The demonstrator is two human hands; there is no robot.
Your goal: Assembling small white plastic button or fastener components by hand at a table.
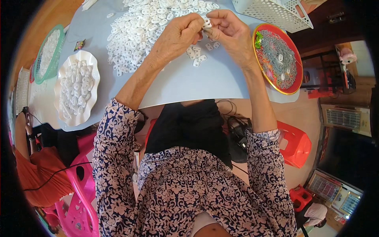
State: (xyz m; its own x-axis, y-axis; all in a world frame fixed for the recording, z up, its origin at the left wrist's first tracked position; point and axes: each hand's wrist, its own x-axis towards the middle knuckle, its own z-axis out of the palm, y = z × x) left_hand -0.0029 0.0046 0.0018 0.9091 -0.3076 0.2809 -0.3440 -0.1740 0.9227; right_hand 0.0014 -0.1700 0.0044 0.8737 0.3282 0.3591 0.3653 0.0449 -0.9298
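Observation:
My left hand (180, 33) and my right hand (233, 36) meet above the far middle of the table. Between their fingertips is a small white plastic piece (206, 22) with holes in it, pinched from both sides. Whether a smaller part is also held there is hidden by the fingers. A big heap of similar white pieces (132, 37) spreads beyond and to the left of my hands. Several loose pieces (196, 57) lie just below them. Right of my right hand stands a red plate (299, 63) with a gold rim, full of small thin grey parts (281, 49) and a few white pieces.
A white wavy-edged dish (63, 103) of white pieces sits on the table (205, 85) at left, near a green basket (59, 29). A white perforated basket (272, 14) stands far right. Below are a red stool (294, 144), a pink chair (85, 193) and a person in orange (43, 173).

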